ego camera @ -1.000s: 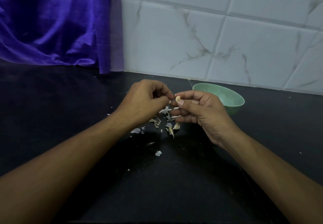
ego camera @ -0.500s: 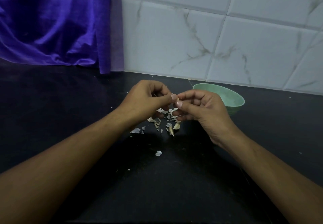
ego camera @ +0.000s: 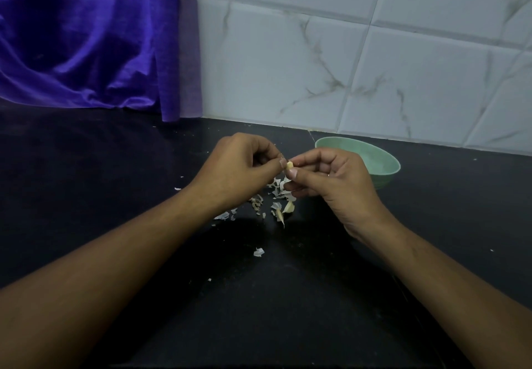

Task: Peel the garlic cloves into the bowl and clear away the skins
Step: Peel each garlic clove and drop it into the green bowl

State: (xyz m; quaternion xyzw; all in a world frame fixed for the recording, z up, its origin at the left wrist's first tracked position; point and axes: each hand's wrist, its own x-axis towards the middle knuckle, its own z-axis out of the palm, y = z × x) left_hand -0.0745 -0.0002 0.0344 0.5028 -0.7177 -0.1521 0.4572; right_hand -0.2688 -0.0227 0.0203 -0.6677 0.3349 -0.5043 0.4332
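The garlic clove (ego camera: pixel 289 165) is held in the air just left of the green bowl (ego camera: pixel 371 157), pinched between thumb and forefinger of the right hand (ego camera: pixel 334 178), whose other fingers are curled in beneath; the left hand (ego camera: pixel 236 167), fingers curled, pinches at the clove's near end with its thumb tip. The step looks like stripping the last skin; it would go best with the right hand's grip firm and low on the clove, and the left peeling away from the bowl so scraps fall clear of it. The skins (ego camera: pixel 277 193) lie scattered on the dark counter (ego camera: pixel 288 296) left of the bowl and nearer the person; one stray flake (ego camera: pixel 258 252) lies farther out. Whether the bowl holds cloves cannot be told; the right hand hides part of it. Nothing blocks the short path to the bowl; a purple cloth (ego camera: pixel 86 37) hangs well to its left.
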